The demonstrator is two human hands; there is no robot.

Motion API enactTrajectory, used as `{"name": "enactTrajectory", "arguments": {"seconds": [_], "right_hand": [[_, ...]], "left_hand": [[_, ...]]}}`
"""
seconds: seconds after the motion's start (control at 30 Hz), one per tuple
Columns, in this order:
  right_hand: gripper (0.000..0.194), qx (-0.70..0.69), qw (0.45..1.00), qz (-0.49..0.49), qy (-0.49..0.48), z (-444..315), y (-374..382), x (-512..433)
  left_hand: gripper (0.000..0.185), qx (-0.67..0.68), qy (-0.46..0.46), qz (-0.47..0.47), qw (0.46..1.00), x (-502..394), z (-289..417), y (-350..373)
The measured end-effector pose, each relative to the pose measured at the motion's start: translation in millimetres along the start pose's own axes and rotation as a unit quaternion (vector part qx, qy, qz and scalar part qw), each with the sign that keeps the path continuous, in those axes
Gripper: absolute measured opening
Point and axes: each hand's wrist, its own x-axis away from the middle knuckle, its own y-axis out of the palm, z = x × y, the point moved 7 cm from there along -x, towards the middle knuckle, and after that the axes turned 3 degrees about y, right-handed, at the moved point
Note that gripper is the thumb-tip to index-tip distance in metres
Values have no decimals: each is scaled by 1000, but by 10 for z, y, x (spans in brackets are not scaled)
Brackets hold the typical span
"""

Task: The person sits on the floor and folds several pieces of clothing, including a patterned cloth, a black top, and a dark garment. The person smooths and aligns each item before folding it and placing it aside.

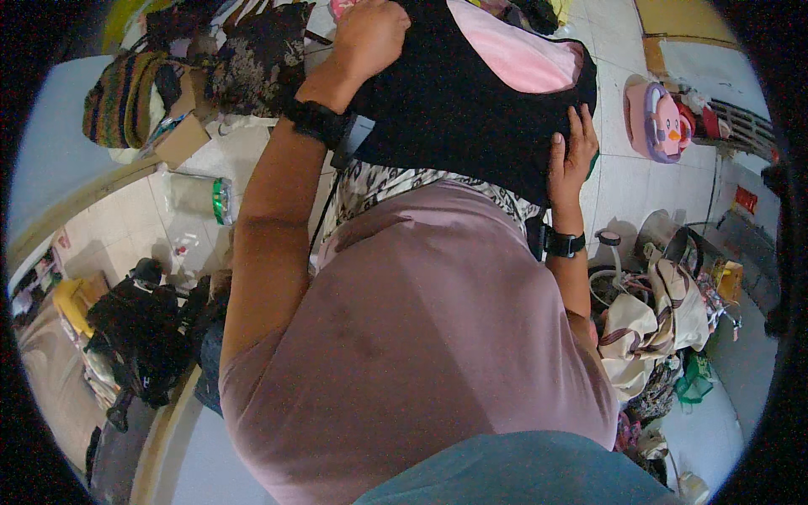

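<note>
A black cloth [442, 107] is spread over my lap, with a soft pink piece [524, 57] showing at its upper right. My left hand [372, 38] rests at the cloth's upper left with its fingers curled. Its fingertips are hidden, so whether it pinches the fabric does not show. Near the right edge my right hand [573, 151] lies on the cloth, fingers extended and thumb apart. Black straps circle both wrists. Below the cloth, black-and-white patterned fabric [372, 186] covers my lap.
On the tiled floor at left are a clear plastic jar with a green lid [221, 201], a cardboard box [183, 142] and a striped knit item [120, 101]. At right are a pink cartoon-faced container [653, 123] and cream fabric [675, 303]. Black clothing [139, 334] is heaped lower left.
</note>
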Motion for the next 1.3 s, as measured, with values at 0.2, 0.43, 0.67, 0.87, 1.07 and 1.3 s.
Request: {"name": "enactTrajectory", "arguments": {"seconds": [0.2, 0.43, 0.67, 0.87, 1.07, 1.3], "right_hand": [[45, 8, 1000, -1, 12, 45, -6, 41], [45, -8, 1000, 6, 11, 61, 2, 43], [44, -2, 1000, 4, 1, 23, 5, 41], [45, 8, 1000, 2, -2, 40, 16, 36], [45, 2, 1000, 5, 6, 70, 14, 55], [45, 10, 1000, 5, 8, 81, 19, 39]], "left_hand": [[15, 595, -178, 134, 772, 561, -670, -88], [21, 291, -259, 65, 919, 1252, -1047, -649], [20, -53, -189, -213, 957, 2115, -959, -429], [25, -103, -169, -274, 941, 2045, -811, -411], [29, 21, 51, 60, 997, 1423, -35, -940], [22, 142, 106, -32, 984, 1186, 726, -647]]}}
